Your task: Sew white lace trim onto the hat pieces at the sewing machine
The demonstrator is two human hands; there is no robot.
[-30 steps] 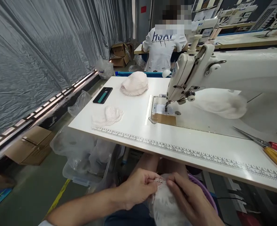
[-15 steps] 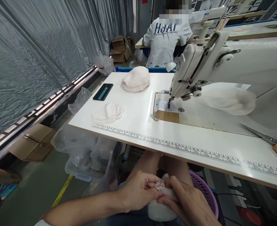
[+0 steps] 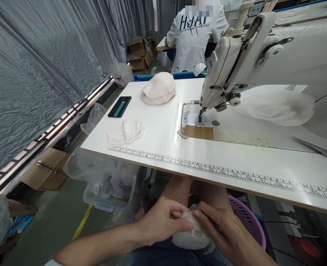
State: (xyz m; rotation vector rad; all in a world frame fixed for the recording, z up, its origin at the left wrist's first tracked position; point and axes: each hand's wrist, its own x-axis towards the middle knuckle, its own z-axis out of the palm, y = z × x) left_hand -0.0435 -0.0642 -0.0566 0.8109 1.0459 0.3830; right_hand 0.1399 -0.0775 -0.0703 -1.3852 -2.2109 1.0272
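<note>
Over my lap, below the table's front edge, both hands grip a small white piece of fabric (image 3: 192,238) with a lacy edge. My left hand (image 3: 163,220) pinches the lace between thumb and fingers. On the other side, my right hand (image 3: 219,227) is closed on the same fabric, its fingertips close to the left ones. Part of the cloth is hidden behind the fingers. On the white table (image 3: 158,136) lie a flat lace-edged piece (image 3: 127,132) and a pale pink gathered cloth (image 3: 159,88).
A sewing machine (image 3: 221,74) stands on the table, with white cloth (image 3: 280,107) behind its needle. Scissors (image 3: 316,147) lie at right, a phone (image 3: 119,106) at left. Below are a purple basket (image 3: 248,218) and a plastic bin (image 3: 102,201). A person (image 3: 195,37) sits ahead.
My fingers have shifted on the fabric; the left thumb now lies further across the lace, covering more of it. The camera view has tilted slightly. Items on the table stay put.
</note>
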